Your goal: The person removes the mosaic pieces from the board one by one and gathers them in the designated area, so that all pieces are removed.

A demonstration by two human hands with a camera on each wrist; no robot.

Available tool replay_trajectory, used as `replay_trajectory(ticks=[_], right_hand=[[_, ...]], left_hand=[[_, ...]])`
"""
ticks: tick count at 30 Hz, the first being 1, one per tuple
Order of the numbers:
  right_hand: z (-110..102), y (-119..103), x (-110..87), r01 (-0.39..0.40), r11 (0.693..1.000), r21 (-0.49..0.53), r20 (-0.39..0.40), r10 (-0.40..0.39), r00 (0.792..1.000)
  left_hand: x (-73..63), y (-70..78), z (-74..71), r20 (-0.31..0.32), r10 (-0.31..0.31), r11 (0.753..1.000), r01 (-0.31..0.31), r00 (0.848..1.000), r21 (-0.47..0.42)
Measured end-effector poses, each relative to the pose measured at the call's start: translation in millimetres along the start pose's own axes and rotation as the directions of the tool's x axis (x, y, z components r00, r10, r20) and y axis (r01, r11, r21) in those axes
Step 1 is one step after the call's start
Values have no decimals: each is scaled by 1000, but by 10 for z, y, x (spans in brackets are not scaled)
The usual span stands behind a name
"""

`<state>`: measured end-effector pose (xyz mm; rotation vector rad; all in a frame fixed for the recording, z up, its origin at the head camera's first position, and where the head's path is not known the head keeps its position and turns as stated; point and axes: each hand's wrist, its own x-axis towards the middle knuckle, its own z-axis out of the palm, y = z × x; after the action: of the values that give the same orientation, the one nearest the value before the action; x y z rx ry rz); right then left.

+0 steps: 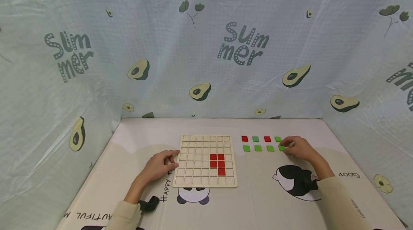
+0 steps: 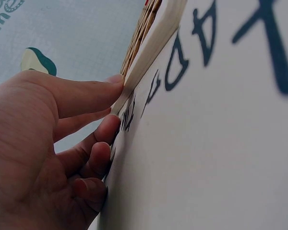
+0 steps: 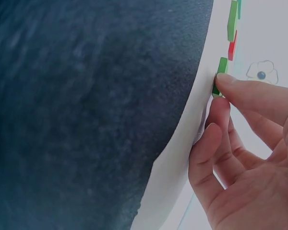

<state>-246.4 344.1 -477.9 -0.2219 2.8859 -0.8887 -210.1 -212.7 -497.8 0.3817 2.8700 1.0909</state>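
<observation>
Where the left hand rests: loose fingers touching the board.
Right hand: pinching a green tile at its fingertips.
Board's red tiles: between both hands.
Other tiles: beside the right hand.

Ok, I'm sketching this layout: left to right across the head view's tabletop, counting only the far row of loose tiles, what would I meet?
Left grip → wooden grid board → red tile → teal tile → second red tile → bright green tile → right grip.
</observation>
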Motion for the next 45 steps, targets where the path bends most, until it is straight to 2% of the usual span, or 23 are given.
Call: replay_trajectory(ticks=[11,20,25,31,39,45], right_hand=[[-10,5,-10,7,1000,17,2,-7,1000],[21,-26,-30,7,1000,-6,-34,-7,999],[59,-203,-20,59,997,-49,-54,-61,997],[154,-467,28,141,989,-53,-49,-144,988],[331,-806,71,276,960,-47,-65,-278,958],[485,-1017,123,335,942,-6,-58,-335,941]], left_hand=[[-10,23,-13,-4,4,1000,-4,1000,5],[-6,7,-5,-1,4,1000,-4,1000,2],[-15,-7,-11,-6,3,1000,-3,1000,14],[-21,-1,-13,-6,2,1000,-1,1000,9],[-17,15,-7,-7,2,1000,-2,1000,9],[-15,6,-2,-6,2,1000,-2,1000,4]])
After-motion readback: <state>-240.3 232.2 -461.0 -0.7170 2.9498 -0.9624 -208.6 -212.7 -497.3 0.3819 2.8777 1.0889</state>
